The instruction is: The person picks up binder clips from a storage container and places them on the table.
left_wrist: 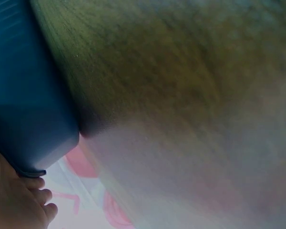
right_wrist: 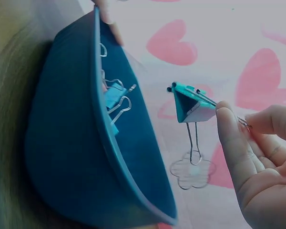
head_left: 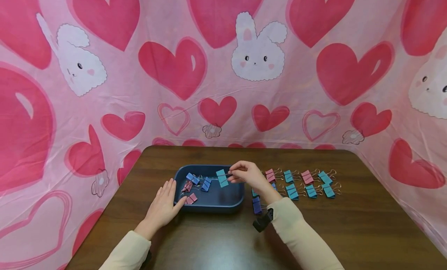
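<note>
A dark blue tray (head_left: pixel 217 208) holds several binder clips at its left end, among them a blue binder clip (head_left: pixel 206 184) and a pink binder clip (head_left: pixel 191 199). My left hand (head_left: pixel 160 205) rests along the tray's left side, fingers extended against the rim and thumb near the front corner. Above the tray's right part, my right hand (head_left: pixel 247 174) pinches a teal binder clip (head_left: pixel 222 178) by one wire handle. In the right wrist view that teal clip (right_wrist: pixel 190 107) hangs clear of the tray, its other handle pointing down.
To the right of the tray, several binder clips lie in rows on the wooden table (head_left: pixel 363 223): a pink clip (head_left: pixel 307 177), a teal clip (head_left: pixel 291 192), a dark blue clip (head_left: pixel 257 205) and others. My right forearm partly covers these rows. A pink heart-patterned cloth (head_left: pixel 216 83) hangs behind the table.
</note>
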### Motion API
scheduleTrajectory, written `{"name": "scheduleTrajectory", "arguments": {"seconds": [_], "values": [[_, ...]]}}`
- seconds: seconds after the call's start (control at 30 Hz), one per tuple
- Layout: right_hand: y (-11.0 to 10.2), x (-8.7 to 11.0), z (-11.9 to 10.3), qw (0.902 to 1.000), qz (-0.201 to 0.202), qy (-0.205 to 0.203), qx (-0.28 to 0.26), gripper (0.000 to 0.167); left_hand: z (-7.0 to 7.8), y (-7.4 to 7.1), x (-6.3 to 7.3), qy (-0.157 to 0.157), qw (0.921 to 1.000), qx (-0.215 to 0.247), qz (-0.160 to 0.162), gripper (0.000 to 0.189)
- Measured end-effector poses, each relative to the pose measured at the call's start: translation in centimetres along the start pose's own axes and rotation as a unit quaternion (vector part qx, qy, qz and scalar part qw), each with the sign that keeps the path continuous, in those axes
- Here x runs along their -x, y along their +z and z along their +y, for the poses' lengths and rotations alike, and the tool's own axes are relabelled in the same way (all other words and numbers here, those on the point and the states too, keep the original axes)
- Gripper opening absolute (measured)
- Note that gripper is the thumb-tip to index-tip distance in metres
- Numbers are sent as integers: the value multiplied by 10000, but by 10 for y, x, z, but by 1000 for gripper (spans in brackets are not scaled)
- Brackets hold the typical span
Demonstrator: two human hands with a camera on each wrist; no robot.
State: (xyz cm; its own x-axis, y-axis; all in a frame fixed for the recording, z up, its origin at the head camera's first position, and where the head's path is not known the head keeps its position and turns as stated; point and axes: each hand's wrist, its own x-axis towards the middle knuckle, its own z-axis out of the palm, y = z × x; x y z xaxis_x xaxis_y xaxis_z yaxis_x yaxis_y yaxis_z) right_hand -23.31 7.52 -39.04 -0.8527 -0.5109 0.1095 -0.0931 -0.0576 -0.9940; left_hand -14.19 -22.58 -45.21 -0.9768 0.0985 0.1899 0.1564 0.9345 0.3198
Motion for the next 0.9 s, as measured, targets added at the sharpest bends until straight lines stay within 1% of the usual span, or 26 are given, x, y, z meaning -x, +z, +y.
{"name": "scheduleTrajectory", "arguments": {"seconds": [0.1, 0.2, 0.3, 0.43, 0.63, 0.73, 0.8, 0.9], "values": [[-11, 8, -3, 9999, 77, -85, -22, 23, 0, 0, 0, 3, 10000, 21, 7, 79], [-22, 17, -5, 9997, 249, -38, -27, 24, 0, 0, 1, -3, 10000, 29, -1, 80], [-33, 25, -8, 9991, 429, 10, -41, 23, 0, 0, 1, -20, 10000, 45, -21, 80], [-48, 37, -10, 9981, 603, -52, -56, 21, -1, -1, 1, -29, 10000, 73, -8, 79], [-70, 55, -8, 9955, 941, -74, 70, 21, 0, -2, 0, -19, 10000, 65, 9, 79], [-80, 64, -6, 9934, 1139, -93, 127, 18, 0, -2, 0, -32, 10000, 71, -31, 79], [-85, 70, -5, 9924, 1220, -136, 89, 18, 0, -2, 0, -36, 10000, 64, -46, 79], [-94, 78, -2, 9920, 1241, -228, 41, 17, 0, -1, 0, -38, 10000, 55, -72, 79]]}}
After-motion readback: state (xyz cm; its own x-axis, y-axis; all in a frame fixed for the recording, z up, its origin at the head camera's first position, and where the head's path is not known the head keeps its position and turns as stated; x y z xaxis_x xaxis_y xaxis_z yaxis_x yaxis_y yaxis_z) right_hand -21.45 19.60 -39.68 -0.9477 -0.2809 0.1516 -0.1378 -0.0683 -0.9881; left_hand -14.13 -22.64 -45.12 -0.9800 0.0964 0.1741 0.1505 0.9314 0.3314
